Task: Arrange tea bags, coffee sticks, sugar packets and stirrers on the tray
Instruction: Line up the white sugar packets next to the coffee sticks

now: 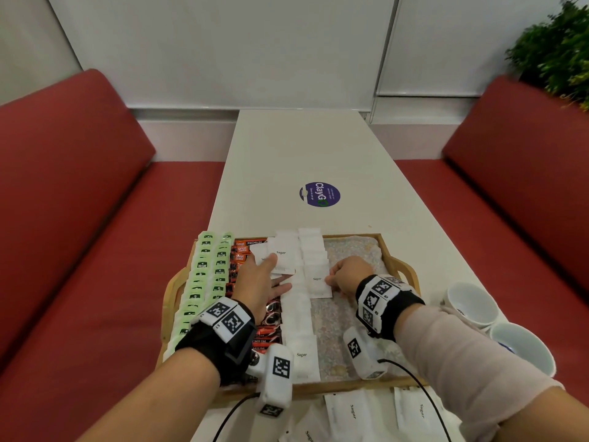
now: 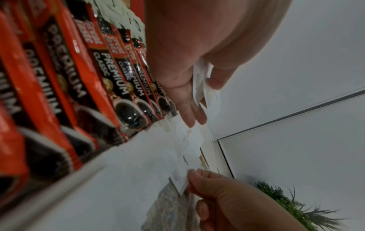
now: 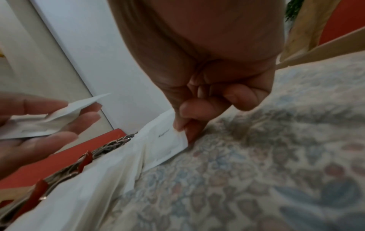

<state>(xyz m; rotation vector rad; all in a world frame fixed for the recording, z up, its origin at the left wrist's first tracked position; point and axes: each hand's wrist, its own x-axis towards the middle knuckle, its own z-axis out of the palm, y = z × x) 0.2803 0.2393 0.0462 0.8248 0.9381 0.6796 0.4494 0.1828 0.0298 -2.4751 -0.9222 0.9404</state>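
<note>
A wooden tray [image 1: 334, 386] with a floral liner [image 3: 256, 156] holds green tea bags [image 1: 200, 275] at the left, then red-and-black coffee sticks [image 1: 242, 250], then two columns of white sugar packets [image 1: 298, 323]. My left hand [image 1: 275, 272] hovers over the coffee sticks [image 2: 110, 81] and holds a small stack of sugar packets [image 1: 280, 253] between thumb and fingers. My right hand [image 1: 333, 280] pinches the corner of one sugar packet [image 1: 318, 282] lying at the near end of the right column. The pinch shows clearly in the right wrist view [image 3: 183, 125]. No stirrers are visible.
Loose sugar packets [image 1: 353, 413] lie on the white table in front of the tray. Two white cups [image 1: 471, 301] stand at the right, close to my right forearm. A purple sticker [image 1: 319, 194] marks the table beyond the tray. Red benches flank the table.
</note>
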